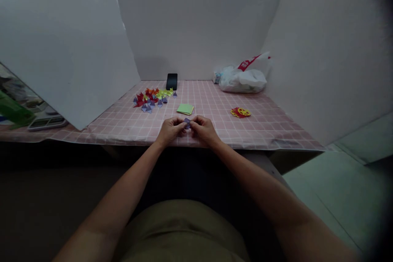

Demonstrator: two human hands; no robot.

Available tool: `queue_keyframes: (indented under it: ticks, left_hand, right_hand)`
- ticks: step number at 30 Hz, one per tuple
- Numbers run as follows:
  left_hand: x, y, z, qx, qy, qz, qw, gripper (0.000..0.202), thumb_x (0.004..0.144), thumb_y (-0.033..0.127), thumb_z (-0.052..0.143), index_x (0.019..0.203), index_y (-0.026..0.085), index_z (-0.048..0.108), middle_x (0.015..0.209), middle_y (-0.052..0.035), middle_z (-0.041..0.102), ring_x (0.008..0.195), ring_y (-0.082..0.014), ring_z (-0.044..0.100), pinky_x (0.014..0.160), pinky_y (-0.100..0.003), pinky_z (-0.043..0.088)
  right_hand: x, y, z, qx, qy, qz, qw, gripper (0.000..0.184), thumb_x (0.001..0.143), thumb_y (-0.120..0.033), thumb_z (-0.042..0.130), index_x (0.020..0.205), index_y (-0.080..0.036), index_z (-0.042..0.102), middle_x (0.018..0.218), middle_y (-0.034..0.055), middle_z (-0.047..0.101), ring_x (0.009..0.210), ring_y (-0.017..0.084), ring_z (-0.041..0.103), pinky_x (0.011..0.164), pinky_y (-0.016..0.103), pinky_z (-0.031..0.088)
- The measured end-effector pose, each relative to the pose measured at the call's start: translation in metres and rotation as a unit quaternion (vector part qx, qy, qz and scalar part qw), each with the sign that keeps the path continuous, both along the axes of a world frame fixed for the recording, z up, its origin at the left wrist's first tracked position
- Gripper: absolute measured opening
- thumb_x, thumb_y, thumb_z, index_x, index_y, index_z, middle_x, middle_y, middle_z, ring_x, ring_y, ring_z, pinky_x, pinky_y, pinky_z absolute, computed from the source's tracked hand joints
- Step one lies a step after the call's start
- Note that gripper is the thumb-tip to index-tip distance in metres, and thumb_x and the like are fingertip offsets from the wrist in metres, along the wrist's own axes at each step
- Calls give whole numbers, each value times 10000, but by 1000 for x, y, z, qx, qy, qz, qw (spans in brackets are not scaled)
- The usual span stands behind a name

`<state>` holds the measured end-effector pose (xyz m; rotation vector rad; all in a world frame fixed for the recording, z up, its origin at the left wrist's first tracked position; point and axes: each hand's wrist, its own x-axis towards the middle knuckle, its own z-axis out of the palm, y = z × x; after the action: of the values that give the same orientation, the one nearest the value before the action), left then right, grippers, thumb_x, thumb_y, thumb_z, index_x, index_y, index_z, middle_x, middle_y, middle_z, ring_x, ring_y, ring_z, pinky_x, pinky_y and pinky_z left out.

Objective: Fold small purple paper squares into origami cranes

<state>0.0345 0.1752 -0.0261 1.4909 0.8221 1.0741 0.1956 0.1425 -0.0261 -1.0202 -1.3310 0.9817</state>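
Note:
My left hand (170, 129) and my right hand (203, 129) meet at the near edge of the pink checked tablecloth (215, 102). Both pinch a small purple folded paper piece (187, 123) between their fingertips, just above the cloth. A little beyond them lies a stack of green paper squares (185, 109). Further back on the left sits a pile of folded paper pieces (152, 98) in red, orange, yellow-green and purple.
A black phone (172, 81) leans against the back wall. A white plastic bag (242, 78) with a red tag lies at the back right. A red and yellow paper cutout (240, 112) rests on the right. White boards wall the table; a scale (47, 121) sits far left.

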Motion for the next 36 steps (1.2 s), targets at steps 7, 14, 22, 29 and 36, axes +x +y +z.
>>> queue_keyframes:
  ticks: [7, 14, 22, 29, 36]
  left_hand:
    - [-1, 1, -1, -4, 4, -13, 1000, 220, 704, 335, 771, 726, 152, 651, 630, 11, 650, 482, -77, 563, 473, -192, 449]
    - [-1, 1, -1, -13, 1, -41, 999, 235, 692, 333, 783, 786, 151, 666, 671, 4, 662, 509, -86, 590, 515, -213, 491]
    - [-2, 1, -3, -12, -7, -31, 999, 236, 704, 350, 774, 751, 156, 647, 646, 13, 648, 500, -82, 577, 504, -208, 469]
    - [-3, -1, 0, -2, -5, -37, 999, 245, 702, 345, 778, 785, 148, 660, 663, 18, 639, 522, -81, 571, 526, -209, 459]
    - [-4, 0, 0, 8, 10, -43, 999, 257, 710, 364, 779, 769, 143, 662, 604, 29, 603, 498, -78, 520, 494, -202, 392]
  right_hand:
    - [2, -1, 2, -18, -1, 46, 999, 274, 762, -423, 683, 688, -199, 542, 531, -50, 535, 431, 95, 490, 430, 222, 402]
    - [2, 0, -2, -10, 15, 11, 1000, 259, 784, -411, 645, 688, -207, 517, 531, -50, 522, 439, 93, 483, 430, 218, 395]
    - [0, -2, 1, -6, 15, 11, 1000, 235, 760, -369, 655, 672, -204, 514, 533, -51, 514, 424, 95, 483, 422, 226, 389]
    - [-1, -3, 2, 3, 17, 13, 1000, 241, 761, -359, 655, 650, -199, 512, 537, -53, 506, 437, 89, 481, 433, 222, 385]
    - [3, 0, 0, -13, 26, 60, 998, 292, 804, -452, 612, 688, -195, 534, 538, -53, 503, 426, 91, 481, 436, 230, 411]
